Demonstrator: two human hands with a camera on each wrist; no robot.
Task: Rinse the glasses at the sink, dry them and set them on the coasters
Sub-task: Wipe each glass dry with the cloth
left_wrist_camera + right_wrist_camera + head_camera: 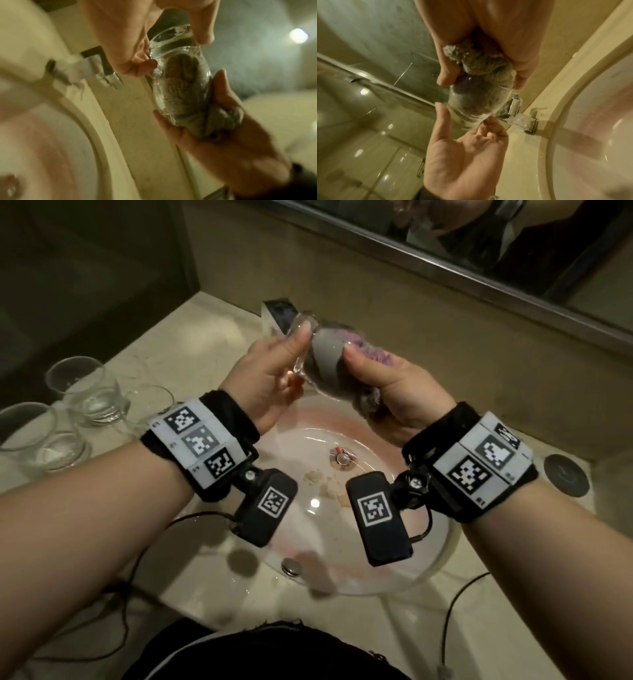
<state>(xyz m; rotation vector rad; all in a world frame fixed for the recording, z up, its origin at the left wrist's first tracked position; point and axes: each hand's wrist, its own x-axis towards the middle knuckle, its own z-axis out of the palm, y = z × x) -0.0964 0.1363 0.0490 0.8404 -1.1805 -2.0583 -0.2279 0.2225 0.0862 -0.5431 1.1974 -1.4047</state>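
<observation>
Over the sink I hold a clear glass (308, 378) on its side. A grey cloth (327, 350) is stuffed inside it, and a purple part bunches out at the mouth. My left hand (294, 347) pinches the thick base between thumb and fingers. My right hand (363, 361) grips the bunched cloth at the mouth, thumb and a finger against the glass wall. In the left wrist view the glass (180, 81) shows the cloth (181, 92) filling it. The right wrist view shows the cloth (484, 65) in my palm above the glass (471, 106).
Two more clear glasses (85, 392) (41, 436) stand on the counter to the left. A dark round coaster (567, 479) lies on the right of the counter. The chrome faucet (274, 313) is just behind the held glass. The sink bowl (428, 559) has a drain (340, 457). Cables trail along the front edge.
</observation>
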